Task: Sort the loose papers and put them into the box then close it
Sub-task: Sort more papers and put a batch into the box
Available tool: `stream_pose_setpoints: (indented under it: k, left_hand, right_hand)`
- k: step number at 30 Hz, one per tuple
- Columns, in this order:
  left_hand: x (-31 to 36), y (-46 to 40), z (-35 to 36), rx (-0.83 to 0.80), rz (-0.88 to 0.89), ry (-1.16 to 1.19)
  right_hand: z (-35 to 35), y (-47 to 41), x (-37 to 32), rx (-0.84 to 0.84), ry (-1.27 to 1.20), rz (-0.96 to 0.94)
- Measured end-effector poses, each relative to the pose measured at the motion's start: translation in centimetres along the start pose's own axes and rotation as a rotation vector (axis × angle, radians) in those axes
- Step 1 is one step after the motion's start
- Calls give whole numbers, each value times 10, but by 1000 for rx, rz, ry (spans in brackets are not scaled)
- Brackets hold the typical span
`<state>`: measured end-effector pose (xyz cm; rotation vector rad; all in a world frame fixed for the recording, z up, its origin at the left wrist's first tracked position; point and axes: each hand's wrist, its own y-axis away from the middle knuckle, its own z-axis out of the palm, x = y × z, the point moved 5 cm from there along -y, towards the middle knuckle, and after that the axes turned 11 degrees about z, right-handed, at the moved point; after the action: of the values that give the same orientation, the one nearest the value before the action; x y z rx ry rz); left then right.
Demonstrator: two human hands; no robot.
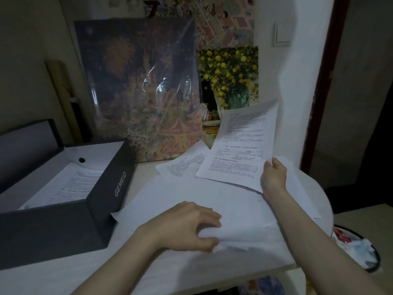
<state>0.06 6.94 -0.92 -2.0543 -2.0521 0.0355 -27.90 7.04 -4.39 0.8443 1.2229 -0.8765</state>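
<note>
— Papers [191, 194] are seen spread loosely over the right half of the worktop [63, 271], overlapping one another; one printed sheet [240, 150] is held up off the pile, and another printed sheet [185, 165] lies flat behind it.

— How is the raised sheet being held?

— It is pinched at its lower right edge by the right hand [273, 177], and its far end is seen to curve upward, so it is judged thin, light and limp. The left hand [191, 225] is curled over the near edge of the pile, where a few sheets are gripped and bunched under the fingers.

— Where should hold be taken?

— An edge or corner is best pinched, since flat sheets offer nothing else; a stack would be better supported from beneath, as single sheets can be expected to slide apart and crease easily.

— And the box?

— The box [106, 188], dark and stiff-walled, is stood open at the left, just beside the pile, with a printed page [70, 186] already laid inside. Its lid [27, 141] is raised behind it. Wrapped pictures [138, 88] are leaned against the wall beyond.
</note>
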Motion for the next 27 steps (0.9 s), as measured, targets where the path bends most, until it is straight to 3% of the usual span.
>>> stream_pose_setpoints:
  k: [8, 14, 18, 21, 24, 27]
  left_hand:
    - [-5, 3, -12, 104, 15, 84]
    - [1, 3, -16, 140, 42, 8]
    - [-13, 9, -17, 17, -69, -115]
    - [-43, 19, -21, -19, -248, -240]
    - [-66, 34, -34, 160, -402, -145]
    - [-66, 43, -53, 490, -426, 163]
  right_hand:
    - [2, -3, 5, -8, -3, 20]
    - [3, 3, 0, -41, -18, 16]
    - [4, 9, -5, -83, -32, -3]
    - [5, 18, -13, -125, -81, -21]
    - [5, 25, -19, -161, -102, -53]
    - [7, 26, -19, -206, -115, -35]
